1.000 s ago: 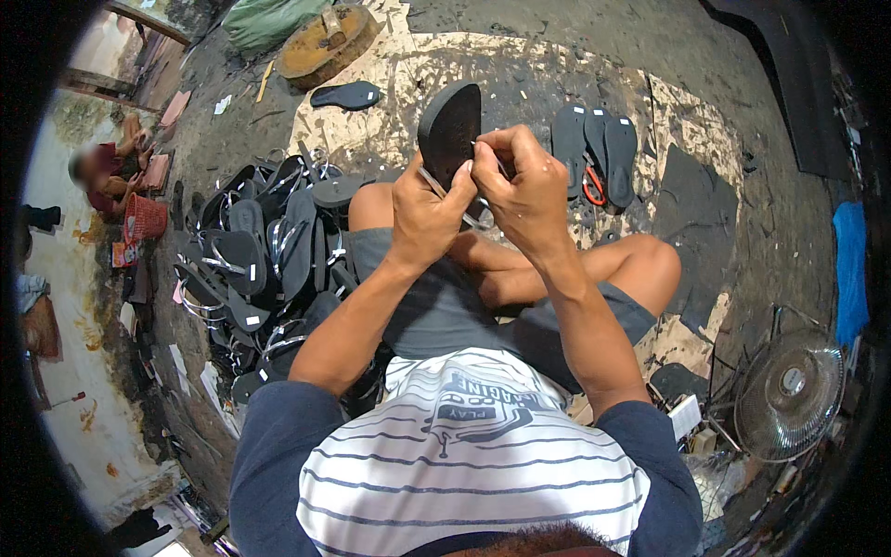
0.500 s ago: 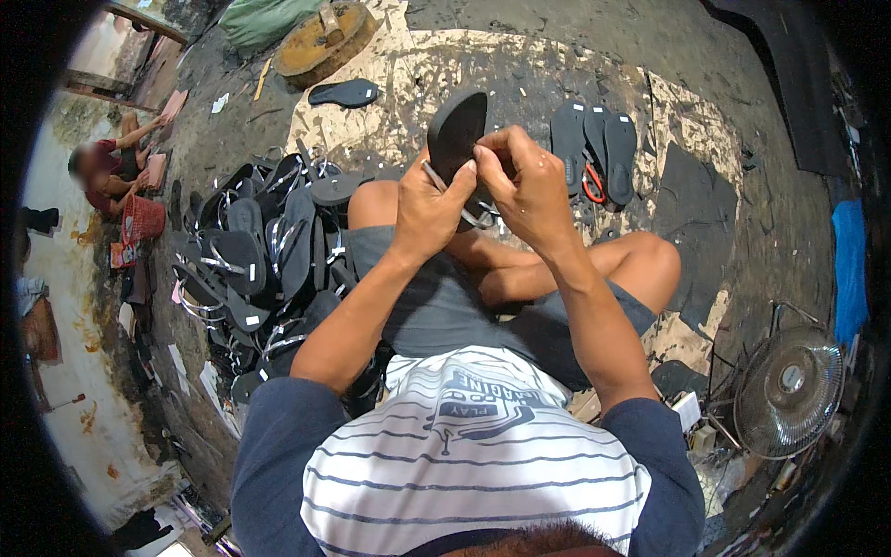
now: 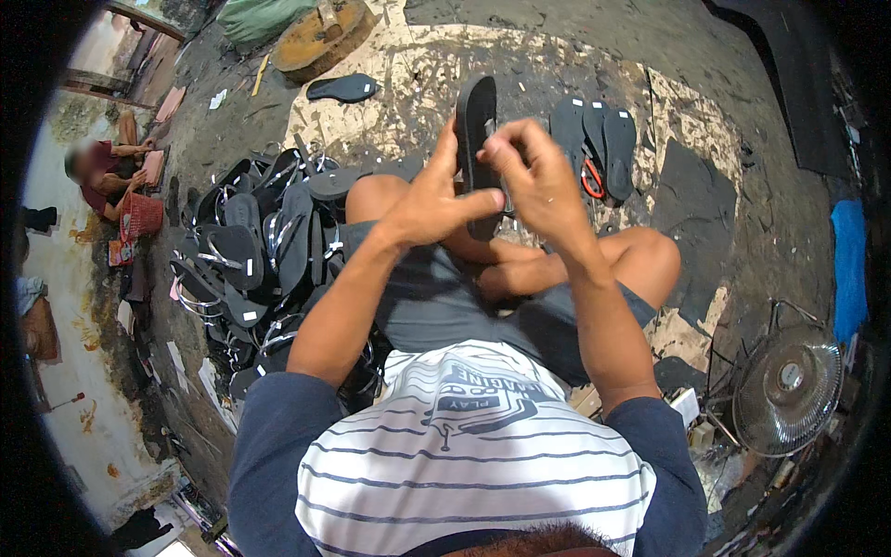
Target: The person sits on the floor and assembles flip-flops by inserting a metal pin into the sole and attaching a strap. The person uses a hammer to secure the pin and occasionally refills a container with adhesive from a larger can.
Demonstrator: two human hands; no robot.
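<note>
A black flip-flop [image 3: 476, 104] with a silvery strap stands on edge above my crossed legs. My left hand [image 3: 429, 206] is closed around it, fingers behind the sole and thumb across its near end. On the strap side, my right hand [image 3: 546, 190] has its fingers bent, pinching at the strap [image 3: 490, 126]; the fingertips partly hide the grip. To the left lies a heap of black sandals [image 3: 246, 237] with silvery straps. Several loose black soles [image 3: 596, 139] lie to the right, with red-orange handled pliers [image 3: 592, 178] on them.
A lone black sole [image 3: 342, 88] and a round wooden block [image 3: 325, 42] lie ahead on the left. Black sheet scraps [image 3: 701, 232] cover the floor at right, near a fan [image 3: 789, 390]. Another person [image 3: 102, 181] sits far left beside a red basket [image 3: 141, 213].
The flip-flop has turned more edge-on and shifted slightly right. My left thumb has moved down to its near end, and my right hand has moved a little right along the strap side.
</note>
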